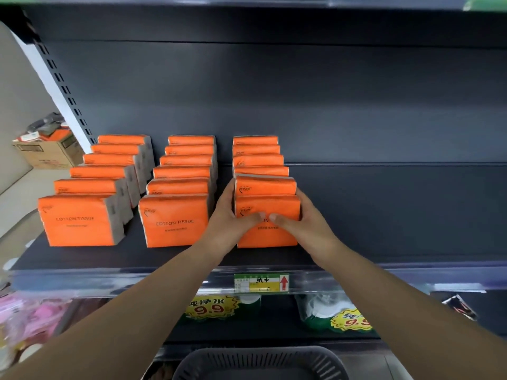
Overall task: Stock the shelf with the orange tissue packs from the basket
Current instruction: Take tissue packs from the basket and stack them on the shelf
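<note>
Left hand [233, 215] + right hand [299, 215] clamp front tissue pack [267, 234] from both sides | third row front, shelf [384, 215] | long axis left-right, upright | basket [260, 363] below

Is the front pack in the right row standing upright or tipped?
Upright: the front pack stands on its bottom edge on the shelf, face forward, left hand and right hand pressing its sides.

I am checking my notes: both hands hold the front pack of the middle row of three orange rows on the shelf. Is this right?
Not quite. In the head view, the left hand and right hand hold the front pack of the right row; the rest is right.
</note>
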`<action>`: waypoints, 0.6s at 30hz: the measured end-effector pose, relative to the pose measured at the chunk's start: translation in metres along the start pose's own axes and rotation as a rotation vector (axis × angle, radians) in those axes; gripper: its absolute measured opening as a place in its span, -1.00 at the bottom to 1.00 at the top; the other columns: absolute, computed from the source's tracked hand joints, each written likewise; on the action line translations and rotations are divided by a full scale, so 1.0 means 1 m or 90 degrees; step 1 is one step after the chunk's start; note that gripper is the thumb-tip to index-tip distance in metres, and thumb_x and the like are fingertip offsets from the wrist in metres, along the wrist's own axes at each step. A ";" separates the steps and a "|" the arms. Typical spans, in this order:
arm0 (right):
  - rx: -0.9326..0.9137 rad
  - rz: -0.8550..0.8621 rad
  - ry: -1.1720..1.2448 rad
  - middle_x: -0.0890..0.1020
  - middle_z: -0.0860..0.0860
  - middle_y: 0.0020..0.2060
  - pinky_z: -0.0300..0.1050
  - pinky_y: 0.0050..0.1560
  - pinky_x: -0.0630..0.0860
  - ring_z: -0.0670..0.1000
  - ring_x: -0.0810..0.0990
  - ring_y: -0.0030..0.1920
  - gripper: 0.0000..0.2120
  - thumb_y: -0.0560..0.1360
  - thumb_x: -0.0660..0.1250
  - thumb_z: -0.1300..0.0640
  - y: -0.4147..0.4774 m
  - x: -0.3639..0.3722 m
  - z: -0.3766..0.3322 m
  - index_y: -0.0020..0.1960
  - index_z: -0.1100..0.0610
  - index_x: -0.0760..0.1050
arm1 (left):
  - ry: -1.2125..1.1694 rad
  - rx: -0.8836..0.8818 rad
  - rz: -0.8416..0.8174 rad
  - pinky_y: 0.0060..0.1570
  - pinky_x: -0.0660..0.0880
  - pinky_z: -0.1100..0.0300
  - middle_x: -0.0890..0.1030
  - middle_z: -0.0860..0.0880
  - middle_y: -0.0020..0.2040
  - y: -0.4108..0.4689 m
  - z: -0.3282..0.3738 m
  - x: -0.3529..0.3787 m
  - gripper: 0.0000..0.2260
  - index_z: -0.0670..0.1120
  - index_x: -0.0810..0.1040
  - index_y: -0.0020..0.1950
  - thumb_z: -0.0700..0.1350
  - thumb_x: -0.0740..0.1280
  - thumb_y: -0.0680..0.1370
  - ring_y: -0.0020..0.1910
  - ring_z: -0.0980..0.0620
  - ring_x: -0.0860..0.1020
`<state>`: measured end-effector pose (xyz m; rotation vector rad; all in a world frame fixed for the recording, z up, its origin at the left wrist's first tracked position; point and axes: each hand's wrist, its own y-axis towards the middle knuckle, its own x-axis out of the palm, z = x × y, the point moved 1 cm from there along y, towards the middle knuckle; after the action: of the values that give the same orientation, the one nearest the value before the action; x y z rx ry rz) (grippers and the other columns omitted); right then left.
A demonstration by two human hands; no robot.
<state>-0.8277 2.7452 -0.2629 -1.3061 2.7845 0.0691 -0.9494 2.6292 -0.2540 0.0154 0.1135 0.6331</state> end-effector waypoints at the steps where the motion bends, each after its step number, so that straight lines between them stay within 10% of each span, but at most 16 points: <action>1: 0.000 0.003 0.004 0.62 -0.08 0.14 -0.13 0.12 0.56 -0.11 0.61 0.13 -0.39 0.43 0.47 0.13 0.000 0.001 0.001 0.41 -0.12 0.32 | 0.008 0.005 -0.001 -0.12 0.51 0.44 0.59 0.19 0.06 0.000 -0.001 0.000 -0.47 0.30 0.34 0.19 -0.26 0.43 0.49 -0.01 0.37 0.58; 18: 0.061 0.019 -0.061 0.55 -0.08 0.14 -0.10 0.18 0.49 -0.08 0.54 0.15 -0.46 0.47 0.42 0.05 -0.003 0.007 0.003 0.37 -0.06 0.27 | 0.100 -0.064 0.015 0.01 0.45 0.34 0.56 0.18 0.09 -0.003 -0.012 -0.003 -0.42 0.09 0.29 0.42 -0.08 0.47 0.47 0.05 0.28 0.51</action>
<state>-0.8296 2.7380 -0.2666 -1.2066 2.6925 0.0001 -0.9514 2.6250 -0.2657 -0.1313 0.2338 0.6634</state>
